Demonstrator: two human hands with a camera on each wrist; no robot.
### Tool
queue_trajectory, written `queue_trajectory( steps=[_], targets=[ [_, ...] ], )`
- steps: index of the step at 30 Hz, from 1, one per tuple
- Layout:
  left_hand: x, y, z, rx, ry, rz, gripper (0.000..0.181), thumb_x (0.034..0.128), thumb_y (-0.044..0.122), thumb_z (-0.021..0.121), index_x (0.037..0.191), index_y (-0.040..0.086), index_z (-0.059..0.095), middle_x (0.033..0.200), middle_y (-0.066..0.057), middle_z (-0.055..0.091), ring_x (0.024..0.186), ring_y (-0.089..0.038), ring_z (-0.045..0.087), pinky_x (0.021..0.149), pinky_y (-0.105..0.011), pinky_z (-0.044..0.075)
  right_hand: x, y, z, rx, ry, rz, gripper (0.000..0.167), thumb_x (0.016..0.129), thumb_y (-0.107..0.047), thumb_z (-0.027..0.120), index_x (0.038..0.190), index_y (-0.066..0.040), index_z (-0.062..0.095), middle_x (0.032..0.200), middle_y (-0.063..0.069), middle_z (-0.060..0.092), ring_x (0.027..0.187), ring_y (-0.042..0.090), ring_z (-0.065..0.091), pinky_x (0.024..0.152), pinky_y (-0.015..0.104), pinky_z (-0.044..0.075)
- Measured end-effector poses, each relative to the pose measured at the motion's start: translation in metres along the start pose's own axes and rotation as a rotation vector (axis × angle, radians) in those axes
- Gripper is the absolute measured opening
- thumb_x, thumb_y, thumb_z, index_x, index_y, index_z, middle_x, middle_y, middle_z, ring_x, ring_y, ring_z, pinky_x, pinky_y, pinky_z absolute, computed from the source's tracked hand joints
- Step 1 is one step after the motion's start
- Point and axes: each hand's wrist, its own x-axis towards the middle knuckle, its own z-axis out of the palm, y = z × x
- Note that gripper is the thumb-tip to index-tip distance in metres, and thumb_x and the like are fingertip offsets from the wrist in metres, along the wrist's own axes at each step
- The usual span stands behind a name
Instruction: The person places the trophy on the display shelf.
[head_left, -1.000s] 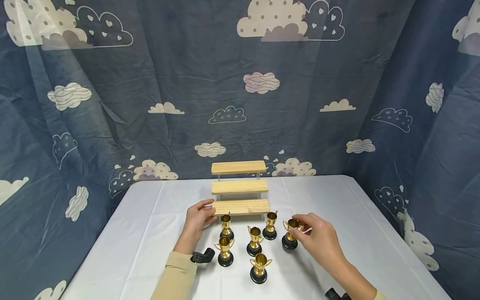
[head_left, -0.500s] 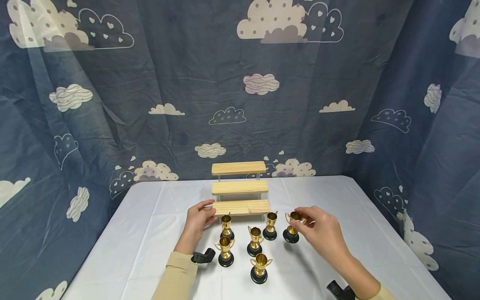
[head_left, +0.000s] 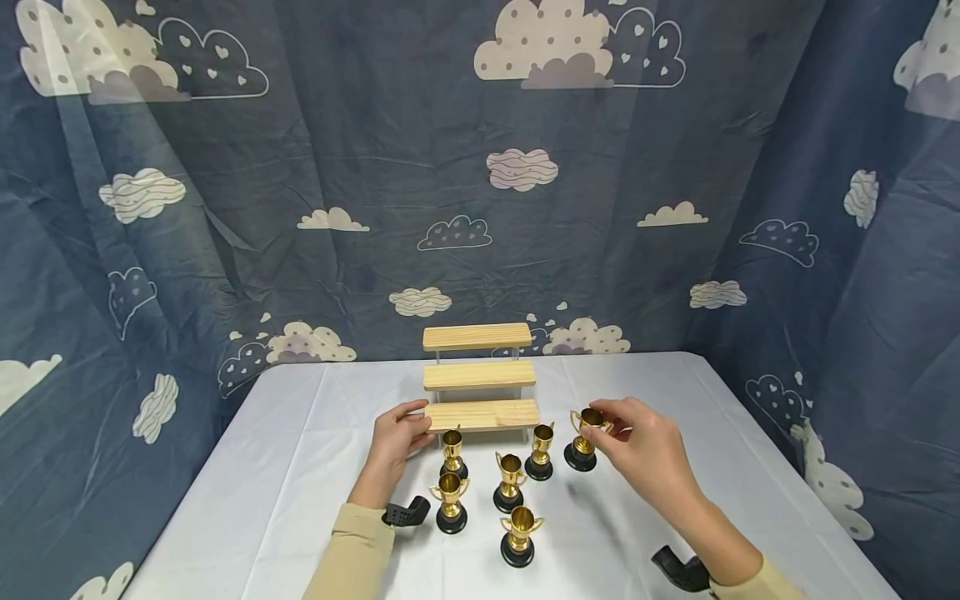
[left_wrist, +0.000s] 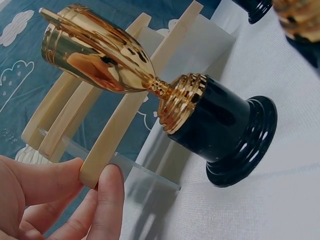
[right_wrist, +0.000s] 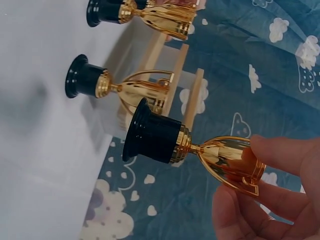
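My right hand (head_left: 647, 446) pinches a small gold trophy cup (right_wrist: 155, 132) near its rim and handle. Its black base hangs above the white table, right of the stand. At the left end of a three-step stand, my left hand (head_left: 397, 435) holds the lowest wooden board (head_left: 483, 415) between thumb and fingers. Close in front of that hand a standing trophy (left_wrist: 220, 117) fills much of the left wrist view. Another trophy (head_left: 542, 450) stands between the stand and the held one. All three boards bear nothing.
More trophies stand in front of the stand: a middle one (head_left: 509, 482), a left one (head_left: 451, 504) and a front one (head_left: 518, 537). The middle board (head_left: 480, 375) and top board (head_left: 477, 336) rise behind. A cloud-print curtain (head_left: 360, 275) closes the back.
My right hand has raised the trophy and carried it slightly away from me, toward the stand's depth. The left hand keeps its hold on the lowest board.
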Motion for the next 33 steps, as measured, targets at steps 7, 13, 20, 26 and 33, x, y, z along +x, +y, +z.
queue_trajectory(
  steps=[7, 13, 20, 26, 33],
  targets=[
    [0.001, 0.000, -0.001, 0.007, -0.007, 0.003, 0.046, 0.0879, -0.007, 0.070, 0.133, -0.002, 0.062, 0.103, -0.017, 0.069, 0.082, -0.023, 0.071, 0.074, -0.032, 0.063, 0.008, -0.009, -0.003, -0.025, -0.002, 0.012, 0.036, 0.079, -0.022, 0.089, 0.111, -0.012, 0.076, 0.088, -0.003, 0.067, 0.074, 0.012, 0.063, 0.064, 0.028, 0.059],
    [0.000, 0.000, -0.001, -0.001, -0.010, 0.012, 0.045, 0.0877, -0.007, 0.070, 0.131, -0.003, 0.063, 0.100, -0.015, 0.069, 0.080, -0.022, 0.071, 0.073, -0.032, 0.064, 0.015, -0.017, -0.005, -0.007, -0.005, -0.001, 0.035, 0.080, -0.021, 0.088, 0.111, -0.013, 0.077, 0.088, -0.003, 0.067, 0.074, 0.012, 0.063, 0.064, 0.029, 0.058],
    [-0.002, 0.002, 0.000, -0.009, -0.011, 0.019, 0.041, 0.0878, -0.008, 0.070, 0.128, -0.001, 0.066, 0.099, -0.016, 0.071, 0.078, -0.022, 0.071, 0.074, -0.033, 0.064, 0.023, -0.018, -0.006, -0.002, 0.015, -0.038, 0.032, 0.081, -0.020, 0.087, 0.111, -0.014, 0.077, 0.086, -0.004, 0.067, 0.074, 0.010, 0.063, 0.064, 0.031, 0.058],
    [-0.002, 0.001, 0.000, -0.007, -0.014, 0.010, 0.046, 0.0886, -0.007, 0.069, 0.133, -0.004, 0.061, 0.101, -0.018, 0.070, 0.073, -0.018, 0.070, 0.073, -0.032, 0.064, 0.031, -0.022, -0.004, 0.004, 0.011, -0.063, 0.031, 0.082, -0.021, 0.086, 0.111, -0.013, 0.077, 0.088, -0.003, 0.067, 0.075, 0.011, 0.063, 0.065, 0.030, 0.058],
    [-0.003, 0.001, 0.000, -0.008, -0.009, 0.007, 0.044, 0.0883, -0.008, 0.069, 0.132, -0.003, 0.062, 0.101, -0.020, 0.070, 0.069, -0.017, 0.070, 0.070, -0.030, 0.064, 0.040, -0.031, -0.003, 0.025, 0.017, -0.095, 0.031, 0.082, -0.023, 0.086, 0.110, -0.015, 0.077, 0.088, -0.004, 0.067, 0.074, 0.009, 0.063, 0.065, 0.030, 0.058]
  ],
)
